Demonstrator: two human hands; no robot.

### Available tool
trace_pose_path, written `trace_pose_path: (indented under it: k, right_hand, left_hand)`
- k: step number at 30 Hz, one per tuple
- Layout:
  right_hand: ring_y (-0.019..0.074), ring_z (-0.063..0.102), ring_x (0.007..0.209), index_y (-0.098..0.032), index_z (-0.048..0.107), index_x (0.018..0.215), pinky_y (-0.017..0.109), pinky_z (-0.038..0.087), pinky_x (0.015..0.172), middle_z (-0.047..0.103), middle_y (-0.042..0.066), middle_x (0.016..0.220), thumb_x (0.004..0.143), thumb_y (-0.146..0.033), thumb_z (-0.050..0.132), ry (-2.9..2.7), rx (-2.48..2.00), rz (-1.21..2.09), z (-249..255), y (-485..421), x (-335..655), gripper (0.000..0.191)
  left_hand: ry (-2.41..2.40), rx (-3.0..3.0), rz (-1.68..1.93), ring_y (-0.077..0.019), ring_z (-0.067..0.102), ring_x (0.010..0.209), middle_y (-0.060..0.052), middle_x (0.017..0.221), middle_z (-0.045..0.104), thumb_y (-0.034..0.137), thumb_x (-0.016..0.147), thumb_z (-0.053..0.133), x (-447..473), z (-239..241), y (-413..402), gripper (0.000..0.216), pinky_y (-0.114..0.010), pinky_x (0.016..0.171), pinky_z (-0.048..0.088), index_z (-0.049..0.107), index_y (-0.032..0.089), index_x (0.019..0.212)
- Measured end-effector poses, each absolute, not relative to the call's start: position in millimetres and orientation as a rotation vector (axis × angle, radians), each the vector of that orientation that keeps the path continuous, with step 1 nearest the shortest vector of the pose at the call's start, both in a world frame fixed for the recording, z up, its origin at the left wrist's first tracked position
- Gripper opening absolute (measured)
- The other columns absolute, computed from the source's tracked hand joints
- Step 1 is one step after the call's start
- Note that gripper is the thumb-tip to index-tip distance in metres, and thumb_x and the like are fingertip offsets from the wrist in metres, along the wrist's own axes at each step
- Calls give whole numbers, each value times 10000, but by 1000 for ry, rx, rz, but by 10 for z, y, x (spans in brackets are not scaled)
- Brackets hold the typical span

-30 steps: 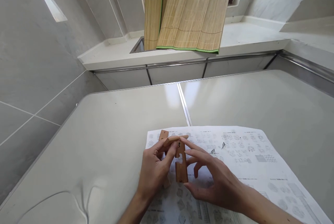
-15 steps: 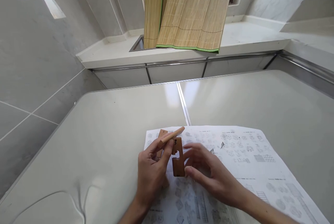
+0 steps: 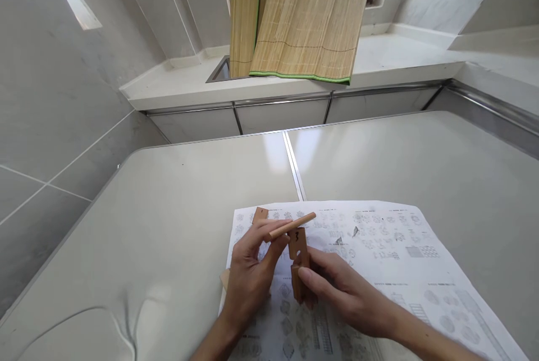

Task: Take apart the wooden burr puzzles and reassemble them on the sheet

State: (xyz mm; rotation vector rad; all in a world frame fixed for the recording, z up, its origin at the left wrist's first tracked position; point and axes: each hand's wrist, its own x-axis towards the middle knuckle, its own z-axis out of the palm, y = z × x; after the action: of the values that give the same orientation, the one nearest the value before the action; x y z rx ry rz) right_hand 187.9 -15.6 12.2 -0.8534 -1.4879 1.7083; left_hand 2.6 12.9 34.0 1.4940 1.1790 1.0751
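My left hand (image 3: 251,263) is closed, pinching a narrow wooden puzzle piece (image 3: 293,225) that tilts up to the right. Just below that piece's far end is a notched wooden puzzle piece (image 3: 298,240) marked "3". My right hand (image 3: 347,291) grips it from the right between thumb and fingers. A second block (image 3: 297,285) seems to sit against its lower part, partly covered by my thumb. Beyond my left fingers lies a wooden piece (image 3: 261,213) marked "1". Another wooden piece (image 3: 225,278) shows beside my left hand, mostly hidden.
Under my hands a printed instruction sheet (image 3: 379,271) with small diagrams is spread on the pale table (image 3: 189,198). A white cable (image 3: 122,330) lies at the lower left. Behind the table are a counter (image 3: 404,63) and a hanging bamboo mat (image 3: 311,18).
My right hand has closed on the notched piece, whose lower part now shows a block against it. My left hand has shifted slightly right with the narrow piece.
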Motion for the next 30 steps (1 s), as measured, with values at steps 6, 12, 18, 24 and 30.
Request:
trace_pose_path:
  k: [6, 12, 18, 24, 30]
  right_hand:
    - [130, 526, 608, -204, 528, 851, 287, 442, 623, 580, -13, 713, 1058, -531, 505, -1321, -803, 1849, 124, -153, 1897, 388]
    - [120, 487, 555, -210, 507, 850, 272, 404, 581, 541, -36, 652, 1058, -555, 491, -1235, -830, 1906, 92, -160, 1914, 403]
    - [119, 479, 506, -221, 491, 786, 268, 393, 528, 520, -45, 603, 1038, -577, 522, -1192, -871, 1917, 33, -140, 1933, 437]
    - [118, 470, 450, -219, 508, 719, 259, 370, 478, 523, -45, 531, 1055, -559, 496, -1172, -917, 1914, -15, -144, 1952, 477]
    - [105, 453, 417, -198, 537, 681, 244, 381, 483, 540, -32, 477, 1085, -510, 451, -1151, -858, 1905, -54, -155, 1931, 517]
  left_hand:
    - [1102, 1441, 961, -259, 644, 1285, -15, 1267, 771, 348, 1045, 571, 24, 377, 148, 276, -428, 1146, 484, 769, 326, 1235]
    - [1079, 1431, 964, -231, 709, 1175, 13, 1263, 773, 326, 1042, 586, 18, 372, 150, 280, -335, 1021, 546, 747, 353, 1269]
    - [1088, 1517, 949, -224, 702, 1182, 9, 1291, 759, 313, 1041, 590, 8, 396, 151, 286, -330, 1024, 534, 735, 354, 1284]
    - [1120, 1595, 928, -243, 684, 1232, -22, 1269, 768, 321, 1038, 589, 8, 381, 117, 279, -388, 1086, 515, 727, 303, 1279]
    - [1066, 1675, 911, -259, 686, 1231, -51, 1215, 789, 304, 1050, 557, 9, 382, 120, 287, -453, 1136, 483, 709, 267, 1291]
